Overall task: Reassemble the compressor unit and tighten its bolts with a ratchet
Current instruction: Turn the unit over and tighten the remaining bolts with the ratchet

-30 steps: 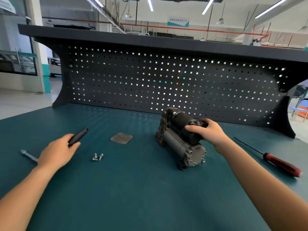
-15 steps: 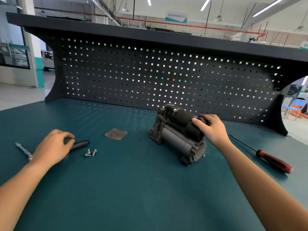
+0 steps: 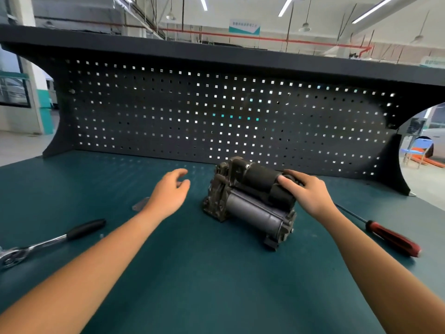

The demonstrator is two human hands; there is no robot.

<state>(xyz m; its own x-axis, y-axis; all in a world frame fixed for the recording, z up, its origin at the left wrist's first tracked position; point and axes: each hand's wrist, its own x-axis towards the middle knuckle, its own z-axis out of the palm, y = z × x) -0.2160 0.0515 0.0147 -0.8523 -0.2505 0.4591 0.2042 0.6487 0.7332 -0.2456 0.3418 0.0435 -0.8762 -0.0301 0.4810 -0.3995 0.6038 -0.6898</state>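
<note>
My right hand (image 3: 310, 194) clamped dark-grey metal compressor unit (image 3: 250, 208), steadying it; left hand (image 3: 168, 191) loose, empty, just left; black-handled chrome ratchet (image 3: 51, 242) farther left.

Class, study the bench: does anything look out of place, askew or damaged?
Only the metal plate lies loose on the bench, apart from the compressor, half hidden by the left hand. Nothing looks spilled or broken.

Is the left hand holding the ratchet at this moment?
No, the left hand hovers open and empty beside the compressor, while the ratchet lies apart from it, further to the left.
</note>
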